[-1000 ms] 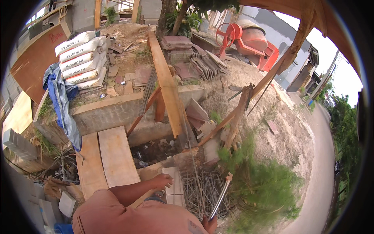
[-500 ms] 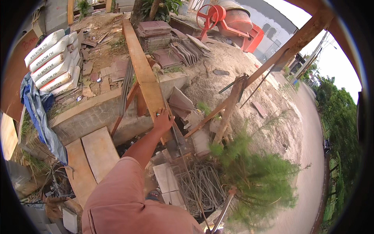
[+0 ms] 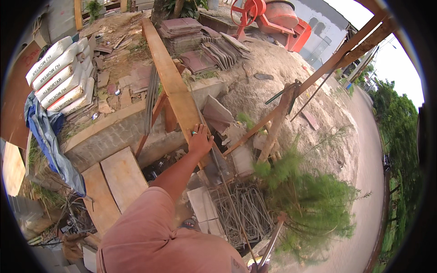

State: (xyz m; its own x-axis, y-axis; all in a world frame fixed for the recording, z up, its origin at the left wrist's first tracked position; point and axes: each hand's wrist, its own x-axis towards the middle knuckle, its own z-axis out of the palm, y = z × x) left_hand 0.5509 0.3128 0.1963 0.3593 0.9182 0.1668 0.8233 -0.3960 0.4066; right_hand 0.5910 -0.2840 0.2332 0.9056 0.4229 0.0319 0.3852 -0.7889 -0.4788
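My left hand [image 3: 200, 142], with a ring on one finger, lies on the lower part of a long wooden plank [image 3: 170, 84]. Its fingers are stretched out, and the thin steel rod [image 3: 221, 175] runs beside and partly under this hand. That rod slants down toward my right hand [image 3: 260, 269], which barely shows at the lower edge. There the right hand appears closed round a silver metal bar [image 3: 273, 241] with a brownish head; most of its fingers are cut off by the picture's edge. Below the plank sits a pile of bent steel stirrups [image 3: 243, 211].
White sacks [image 3: 57, 75] and a blue-grey tarp [image 3: 48, 136] stand at left. Stacked roof tiles [image 3: 182, 34], a sand heap [image 3: 273, 68] and an orange cement mixer [image 3: 277, 22] are farther off. Wooden posts [image 3: 277, 123] and a leafy green branch [image 3: 309, 195] stand at right.
The whole view has shifted slightly, so things appear farther right. My left hand remains on the plank, and the metal bar stays at the lower edge by my right hand.
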